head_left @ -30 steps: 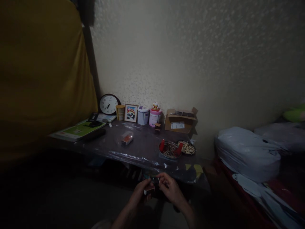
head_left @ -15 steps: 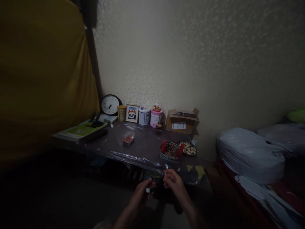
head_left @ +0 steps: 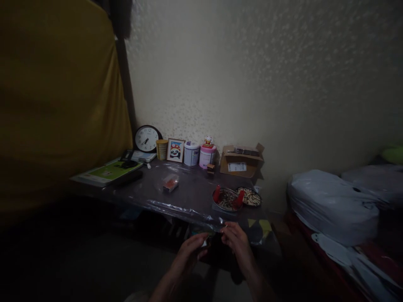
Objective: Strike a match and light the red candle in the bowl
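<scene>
In front of the table edge, my left hand (head_left: pixel 189 251) is closed around a small matchbox (head_left: pixel 204 243). Only a pale end of it shows between thumb and fingers. To its right, my right hand (head_left: pixel 236 240) pinches a thin matchstick (head_left: pixel 226 226), whose pale tip barely shows at the fingertips. A small gap separates the two hands. Beyond them on the table sits a round dish (head_left: pixel 227 200) with dark and pale bits and two red upright pieces. Beside it, another dish (head_left: pixel 249 196) holds many pale matchsticks.
A plastic-covered table (head_left: pixel 192 199) carries a wrapped orange packet (head_left: pixel 170 183). Along the wall stand a clock (head_left: pixel 147 139), a panda picture (head_left: pixel 175 150), a white tub (head_left: pixel 191 154), a pink tub (head_left: pixel 207 157) and an open cardboard box (head_left: pixel 241 161). White bags (head_left: pixel 333 205) lie at right.
My left hand has turned and risen slightly, so less of the matchbox shows. My right hand has shifted a little right, and the matchstick, upright before, is now mostly hidden by the fingers.
</scene>
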Demonstrator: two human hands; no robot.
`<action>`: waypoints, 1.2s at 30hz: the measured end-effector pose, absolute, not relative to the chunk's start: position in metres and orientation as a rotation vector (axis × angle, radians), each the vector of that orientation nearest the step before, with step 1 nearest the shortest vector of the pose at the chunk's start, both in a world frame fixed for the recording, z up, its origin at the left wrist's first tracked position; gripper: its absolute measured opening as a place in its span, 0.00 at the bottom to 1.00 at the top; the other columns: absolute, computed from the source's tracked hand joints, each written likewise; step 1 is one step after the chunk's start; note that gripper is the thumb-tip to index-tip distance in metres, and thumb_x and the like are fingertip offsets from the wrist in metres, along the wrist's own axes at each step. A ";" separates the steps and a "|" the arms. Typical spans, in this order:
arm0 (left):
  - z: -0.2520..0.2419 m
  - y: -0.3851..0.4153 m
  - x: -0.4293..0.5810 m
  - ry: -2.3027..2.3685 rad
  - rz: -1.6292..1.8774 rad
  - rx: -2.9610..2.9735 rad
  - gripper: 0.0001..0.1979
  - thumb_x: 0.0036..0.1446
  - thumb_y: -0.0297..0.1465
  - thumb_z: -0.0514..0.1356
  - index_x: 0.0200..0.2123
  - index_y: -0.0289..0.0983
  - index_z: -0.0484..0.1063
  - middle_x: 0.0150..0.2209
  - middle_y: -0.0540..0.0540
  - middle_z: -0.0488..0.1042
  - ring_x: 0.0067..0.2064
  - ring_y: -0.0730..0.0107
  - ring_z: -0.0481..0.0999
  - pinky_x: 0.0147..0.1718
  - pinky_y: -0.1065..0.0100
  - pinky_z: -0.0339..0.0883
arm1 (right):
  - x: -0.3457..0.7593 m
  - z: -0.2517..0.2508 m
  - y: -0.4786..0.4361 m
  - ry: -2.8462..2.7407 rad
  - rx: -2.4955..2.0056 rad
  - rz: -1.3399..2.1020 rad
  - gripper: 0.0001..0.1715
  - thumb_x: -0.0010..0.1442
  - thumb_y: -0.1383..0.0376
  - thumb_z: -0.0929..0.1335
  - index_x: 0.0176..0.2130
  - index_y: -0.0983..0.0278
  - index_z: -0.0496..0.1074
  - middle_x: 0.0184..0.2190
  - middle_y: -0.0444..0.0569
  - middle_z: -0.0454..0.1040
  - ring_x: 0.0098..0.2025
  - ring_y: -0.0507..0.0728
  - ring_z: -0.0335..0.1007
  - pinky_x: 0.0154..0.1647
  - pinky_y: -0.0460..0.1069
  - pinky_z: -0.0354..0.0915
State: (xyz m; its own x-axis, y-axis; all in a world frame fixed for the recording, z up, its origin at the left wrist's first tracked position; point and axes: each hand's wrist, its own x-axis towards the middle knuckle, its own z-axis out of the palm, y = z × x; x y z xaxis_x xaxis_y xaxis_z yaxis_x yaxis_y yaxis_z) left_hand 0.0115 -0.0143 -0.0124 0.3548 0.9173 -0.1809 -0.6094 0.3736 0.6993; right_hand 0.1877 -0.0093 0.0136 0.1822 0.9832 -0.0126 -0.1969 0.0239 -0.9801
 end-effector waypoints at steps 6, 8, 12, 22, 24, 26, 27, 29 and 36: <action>-0.014 -0.014 0.010 0.598 1.065 0.586 0.14 0.40 0.31 0.67 0.35 0.37 0.77 0.38 0.43 0.78 0.43 0.62 0.73 0.45 0.64 0.62 | 0.188 0.015 -0.012 -0.914 -1.089 1.154 0.17 0.46 0.56 0.72 0.33 0.63 0.69 0.29 0.44 0.74 0.25 0.50 0.69 0.29 0.46 0.66; -0.017 -0.013 0.010 0.608 1.078 0.586 0.13 0.41 0.31 0.67 0.34 0.38 0.76 0.37 0.44 0.78 0.42 0.63 0.74 0.45 0.63 0.62 | 0.187 0.017 -0.012 -0.917 -1.095 1.140 0.17 0.45 0.56 0.72 0.32 0.64 0.69 0.29 0.45 0.74 0.25 0.50 0.69 0.30 0.47 0.66; -0.019 -0.012 0.011 0.628 1.123 0.589 0.11 0.41 0.32 0.67 0.32 0.38 0.76 0.35 0.46 0.78 0.40 0.65 0.74 0.43 0.65 0.63 | 0.186 0.018 -0.010 -0.987 -1.136 1.037 0.19 0.44 0.53 0.72 0.31 0.64 0.70 0.28 0.46 0.73 0.26 0.52 0.69 0.29 0.48 0.66; -0.018 -0.011 0.013 0.522 1.152 0.571 0.13 0.41 0.31 0.67 0.34 0.36 0.77 0.39 0.41 0.79 0.46 0.57 0.74 0.51 0.59 0.60 | 0.170 0.013 -0.022 -1.447 -1.224 0.641 0.12 0.57 0.56 0.64 0.33 0.62 0.68 0.25 0.45 0.72 0.28 0.54 0.71 0.31 0.47 0.65; -0.021 -0.011 0.013 0.527 1.151 0.574 0.13 0.41 0.31 0.67 0.34 0.36 0.77 0.40 0.41 0.78 0.46 0.57 0.73 0.51 0.59 0.60 | 0.168 0.011 -0.024 -1.512 -1.237 0.594 0.11 0.58 0.57 0.63 0.33 0.62 0.68 0.28 0.46 0.73 0.29 0.55 0.72 0.32 0.47 0.65; -0.024 -0.010 0.014 0.532 1.142 0.577 0.13 0.41 0.31 0.67 0.35 0.36 0.77 0.39 0.41 0.78 0.46 0.58 0.74 0.51 0.59 0.60 | 0.166 0.010 -0.025 -1.570 -1.241 0.541 0.09 0.59 0.59 0.63 0.32 0.61 0.69 0.28 0.46 0.74 0.30 0.54 0.72 0.34 0.47 0.65; -0.025 -0.009 0.014 0.531 1.141 0.577 0.13 0.42 0.31 0.66 0.34 0.36 0.76 0.38 0.42 0.78 0.45 0.58 0.74 0.50 0.60 0.60 | 0.165 0.010 -0.025 -1.594 -1.236 0.518 0.09 0.59 0.60 0.63 0.32 0.61 0.69 0.28 0.46 0.74 0.30 0.54 0.72 0.34 0.47 0.65; -0.026 -0.008 0.014 0.527 1.146 0.577 0.11 0.42 0.31 0.66 0.33 0.36 0.77 0.37 0.43 0.79 0.43 0.61 0.75 0.50 0.61 0.61 | 0.163 0.011 -0.025 -1.627 -1.220 0.487 0.08 0.59 0.61 0.63 0.32 0.60 0.69 0.29 0.46 0.74 0.30 0.54 0.72 0.34 0.46 0.65; -0.023 -0.010 0.015 0.546 1.157 0.554 0.10 0.42 0.31 0.67 0.32 0.36 0.76 0.35 0.44 0.79 0.41 0.64 0.75 0.46 0.64 0.63 | 0.160 0.009 -0.026 -1.681 -1.217 0.395 0.08 0.59 0.62 0.62 0.34 0.59 0.70 0.30 0.46 0.75 0.32 0.54 0.71 0.35 0.46 0.66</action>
State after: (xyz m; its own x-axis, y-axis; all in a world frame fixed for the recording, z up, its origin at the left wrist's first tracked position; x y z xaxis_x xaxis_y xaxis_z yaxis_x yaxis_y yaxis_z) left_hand 0.0152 -0.0100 -0.0233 0.3059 0.9452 -0.1138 -0.6887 0.3022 0.6590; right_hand 0.1597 -0.0260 0.0090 -0.0130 0.8548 0.5188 0.5348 0.4444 -0.7187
